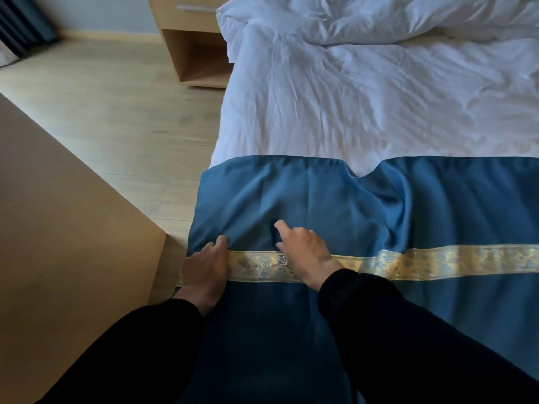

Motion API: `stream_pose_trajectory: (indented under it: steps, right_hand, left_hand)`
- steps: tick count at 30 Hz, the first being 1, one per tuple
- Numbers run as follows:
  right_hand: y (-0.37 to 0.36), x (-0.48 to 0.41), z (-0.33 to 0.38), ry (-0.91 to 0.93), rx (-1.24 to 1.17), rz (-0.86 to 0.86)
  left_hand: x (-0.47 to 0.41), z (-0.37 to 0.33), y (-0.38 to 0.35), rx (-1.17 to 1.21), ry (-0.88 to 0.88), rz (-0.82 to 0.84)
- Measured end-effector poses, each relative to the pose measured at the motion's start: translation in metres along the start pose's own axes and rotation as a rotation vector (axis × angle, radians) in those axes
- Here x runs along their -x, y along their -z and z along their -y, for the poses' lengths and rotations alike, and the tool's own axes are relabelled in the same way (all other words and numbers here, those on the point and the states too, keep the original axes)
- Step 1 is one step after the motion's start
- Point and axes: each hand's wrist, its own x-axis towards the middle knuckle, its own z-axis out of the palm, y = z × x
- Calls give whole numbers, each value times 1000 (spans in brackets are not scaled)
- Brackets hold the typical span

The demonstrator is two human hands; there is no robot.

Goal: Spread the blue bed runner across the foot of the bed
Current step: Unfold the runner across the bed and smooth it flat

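The blue bed runner (pixel 437 205) with a gold patterned band (pixel 455 262) lies across the foot of the bed, over the white duvet (pixel 364 106). Its far edge dips in a notch near the middle and folds ripple around it. My left hand (pixel 205 269) rests at the runner's left edge on the gold band, fingertips pressing a fold of blue cloth. My right hand (pixel 303 249) lies flat on the runner just to the right, index finger stretched forward. Both sleeves are black.
A brown desk top (pixel 58 228) stands close on the left, its corner almost at the bed's edge. A wooden nightstand (pixel 195 45) stands by the head of the bed, light wood floor (pixel 122 118) between them. Dark curtains (pixel 20 21) hang at far left.
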Motion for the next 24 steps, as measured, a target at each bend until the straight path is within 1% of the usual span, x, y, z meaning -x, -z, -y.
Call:
stream_pose_trajectory:
  steps: [3, 6, 10, 12, 15, 19, 22, 24]
  right_hand:
    - [-2, -9, 11, 48, -55, -2]
    - [-7, -16, 31, 132, -105, -25]
    - [-11, -24, 58, 203, -166, -12]
    - [-13, -29, 62, 236, -151, -14]
    - [-11, -35, 55, 235, -108, -50]
    - [-1, -54, 42, 182, 7, -148]
    - [10, -73, 39, 139, 56, -152]
    - [16, -84, 39, 115, 51, -126]
  left_hand:
    - [0, 13, -2, 45, 72, -53]
    - [2, 34, 3, 52, 155, -69]
    - [2, 74, 13, -28, 271, -79]
    - [1, 88, 13, -58, 284, -51]
    - [-4, 88, 11, -31, 255, 4]
    - [-23, 67, 17, 8, 126, -54]
    - [-46, 52, 23, 66, 36, -75]
    - [-64, 42, 27, 116, 13, -76]
